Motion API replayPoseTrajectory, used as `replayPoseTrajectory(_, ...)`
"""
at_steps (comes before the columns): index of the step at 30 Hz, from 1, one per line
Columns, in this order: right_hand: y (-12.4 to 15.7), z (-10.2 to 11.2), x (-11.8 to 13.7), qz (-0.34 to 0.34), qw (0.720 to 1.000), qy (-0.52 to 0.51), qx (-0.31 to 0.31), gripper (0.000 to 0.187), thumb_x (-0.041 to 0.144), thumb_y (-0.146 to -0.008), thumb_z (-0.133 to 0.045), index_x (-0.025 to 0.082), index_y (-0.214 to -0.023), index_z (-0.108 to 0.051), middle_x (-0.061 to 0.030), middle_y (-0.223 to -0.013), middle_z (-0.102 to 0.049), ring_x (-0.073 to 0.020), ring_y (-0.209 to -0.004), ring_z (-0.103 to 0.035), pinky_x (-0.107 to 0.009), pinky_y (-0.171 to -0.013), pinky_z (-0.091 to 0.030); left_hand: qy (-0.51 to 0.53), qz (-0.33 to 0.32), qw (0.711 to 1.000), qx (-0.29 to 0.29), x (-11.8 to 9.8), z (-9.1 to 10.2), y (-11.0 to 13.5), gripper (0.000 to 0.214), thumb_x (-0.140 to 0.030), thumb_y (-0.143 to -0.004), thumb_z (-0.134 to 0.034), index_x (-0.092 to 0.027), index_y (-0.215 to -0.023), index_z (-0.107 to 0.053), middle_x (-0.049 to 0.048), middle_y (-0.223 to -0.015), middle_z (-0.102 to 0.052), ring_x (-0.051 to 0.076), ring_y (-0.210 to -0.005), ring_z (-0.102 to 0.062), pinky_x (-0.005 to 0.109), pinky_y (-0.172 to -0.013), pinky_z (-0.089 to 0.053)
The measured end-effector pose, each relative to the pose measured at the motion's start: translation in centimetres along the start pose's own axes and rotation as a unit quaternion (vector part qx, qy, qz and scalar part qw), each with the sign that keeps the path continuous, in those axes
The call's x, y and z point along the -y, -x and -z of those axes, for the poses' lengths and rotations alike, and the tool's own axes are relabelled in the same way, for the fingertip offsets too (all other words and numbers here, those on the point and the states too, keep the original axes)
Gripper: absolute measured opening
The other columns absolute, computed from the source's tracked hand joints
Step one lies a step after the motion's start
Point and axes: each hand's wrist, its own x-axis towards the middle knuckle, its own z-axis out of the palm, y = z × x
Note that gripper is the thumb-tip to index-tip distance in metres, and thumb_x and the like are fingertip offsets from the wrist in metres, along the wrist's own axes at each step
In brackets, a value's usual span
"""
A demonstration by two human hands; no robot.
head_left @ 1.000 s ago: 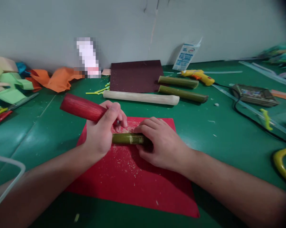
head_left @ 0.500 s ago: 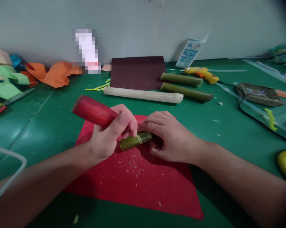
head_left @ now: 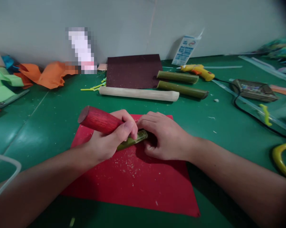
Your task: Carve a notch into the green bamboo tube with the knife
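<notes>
My left hand [head_left: 116, 133] is closed around a carving tool with a thick red wooden handle [head_left: 99, 120]. The handle slants up to the left, and its working end is hidden behind my fingers. Under that hand lies a short green bamboo piece [head_left: 131, 141] with pale cut lines on its surface. My right hand [head_left: 165, 136] is curled over the bamboo's right end and grips it, covering that end. Both hands rest over a red sheet [head_left: 133, 190] sprinkled with pale shavings.
Beyond the sheet lie a pale peeled stick [head_left: 139, 94], two green bamboo halves [head_left: 177, 77] and a dark brown sheet [head_left: 133, 71]. A yellow glue gun [head_left: 198, 71] with a black cord is at back right. Orange paper [head_left: 50, 75] sits left; yellow scissor handles [head_left: 281, 158] are at right.
The red handle's end has dropped and moved right. My left hand now covers more of the bamboo's left part. My right hand keeps its grip; the whole view has shifted slightly.
</notes>
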Motion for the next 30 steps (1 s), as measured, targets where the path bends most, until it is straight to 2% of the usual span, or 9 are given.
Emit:
replayPoseTrajectory(4, 0.1, -0.1, -0.2, 0.011, 1.000, -0.007, -0.008, 0.019, 0.023, -0.077, -0.061, 0.013, -0.093, -0.067, -0.0076, -0.088, -0.065, -0.0209, -0.083, -0.055, -0.034, -0.074, -0.042, -0.010, 0.002, 0.999, -0.038, 0.0, -0.2, 0.0, 0.034, -0.043, -0.093, -0.055, -0.018, -0.071, -0.059, 0.0019, -0.072, -0.062, 0.011, -0.057, -0.047, 0.028, -0.058, -0.043)
replayPoseTrajectory(7, 0.2, -0.1, -0.1, 0.013, 1.000, 0.002, -0.020, 0.022, 0.027, -0.083, -0.060, 0.011, -0.095, -0.069, -0.0098, -0.089, -0.064, -0.0214, -0.085, -0.056, -0.034, -0.074, -0.044, -0.017, 0.006, 0.998, -0.057, 0.0, -0.3, 0.0, 0.036, -0.046, -0.092, -0.055, -0.018, -0.071, -0.060, 0.0022, -0.074, -0.062, 0.012, -0.059, -0.048, 0.028, -0.058, -0.043)
replayPoseTrajectory(10, 0.2, -0.1, 0.1, 0.013, 0.999, 0.019, -0.030, 0.027, 0.032, -0.084, -0.062, 0.012, -0.098, -0.071, -0.0113, -0.094, -0.065, -0.0233, -0.089, -0.057, -0.037, -0.077, -0.045, -0.020, -0.001, 0.998, -0.062, 0.1, -0.4, -0.1, 0.036, -0.047, -0.093, -0.053, -0.018, -0.074, -0.060, 0.0032, -0.078, -0.062, 0.013, -0.064, -0.052, 0.028, -0.061, -0.045)
replayPoseTrajectory(14, 0.4, -0.1, 0.3, 0.004, 0.998, 0.042, -0.046, 0.030, 0.034, -0.079, -0.067, 0.014, -0.102, -0.071, -0.0113, -0.100, -0.066, -0.0263, -0.093, -0.059, -0.041, -0.079, -0.046, -0.047, -0.068, 0.993, -0.086, 0.2, -0.1, -0.3, 0.023, -0.041, -0.091, -0.058, -0.020, -0.082, -0.057, 0.0030, -0.086, -0.058, 0.015, -0.077, -0.057, 0.032, -0.073, -0.050)
replayPoseTrajectory(16, 0.6, 0.0, 0.4, 0.004, 0.996, 0.042, -0.081, 0.034, 0.038, -0.079, -0.068, 0.013, -0.101, -0.070, -0.0125, -0.100, -0.066, -0.0269, -0.092, -0.060, -0.042, -0.078, -0.047, -0.074, -0.106, 0.987, -0.100, 0.0, 0.2, -0.3, 0.019, -0.039, -0.089, -0.058, -0.021, -0.086, -0.055, 0.0035, -0.090, -0.056, 0.017, -0.081, -0.056, 0.035, -0.078, -0.051)
replayPoseTrajectory(18, 0.8, 0.2, 0.7, 0.019, 0.988, 0.037, -0.148, 0.038, 0.040, -0.080, -0.069, 0.010, -0.102, -0.068, -0.0139, -0.097, -0.067, -0.0255, -0.088, -0.060, -0.040, -0.075, -0.049, -0.116, -0.127, 0.979, -0.106, -0.3, 0.4, -0.2, 0.018, -0.039, -0.088, -0.055, -0.021, -0.092, -0.054, 0.0049, -0.095, -0.054, 0.019, -0.087, -0.056, 0.037, -0.081, -0.051)
replayPoseTrajectory(21, 0.9, 0.6, 1.5, 0.049, 0.967, 0.032, -0.246, 0.034, 0.032, -0.082, -0.068, 0.007, -0.105, -0.064, -0.0128, -0.088, -0.068, -0.0208, -0.080, -0.061, -0.034, -0.071, -0.051, -0.183, -0.115, 0.971, -0.100, -1.2, 0.5, 0.1, 0.018, -0.033, -0.091, -0.052, -0.021, -0.104, -0.054, 0.0059, -0.103, -0.054, 0.019, -0.091, -0.056, 0.037, -0.083, -0.052)
replayPoseTrajectory(26, 0.1, 0.3, 3.6, 0.032, 0.968, 0.039, -0.246, 0.038, 0.027, -0.082, -0.066, 0.008, -0.114, -0.059, -0.0096, -0.090, -0.071, -0.0178, -0.076, -0.065, -0.030, -0.065, -0.051, -0.271, -0.143, 0.950, -0.054, -2.1, 0.4, 0.4, 0.034, -0.025, -0.093, -0.054, -0.020, -0.126, -0.048, 0.0072, -0.109, -0.055, 0.020, -0.103, -0.055, 0.038, -0.092, -0.051)
replayPoseTrajectory(30, -0.7, -0.4, 5.0, -0.036, 0.968, 0.001, -0.249, 0.043, 0.017, -0.078, -0.061, 0.009, -0.120, -0.057, -0.0033, -0.082, -0.071, -0.0147, -0.067, -0.064, -0.027, -0.055, -0.046, -0.302, -0.103, 0.947, -0.020, -2.1, 0.3, 0.7, 0.049, -0.028, -0.095, -0.053, -0.023, -0.141, -0.039, 0.0089, -0.116, -0.055, 0.022, -0.111, -0.055, 0.040, -0.096, -0.052)
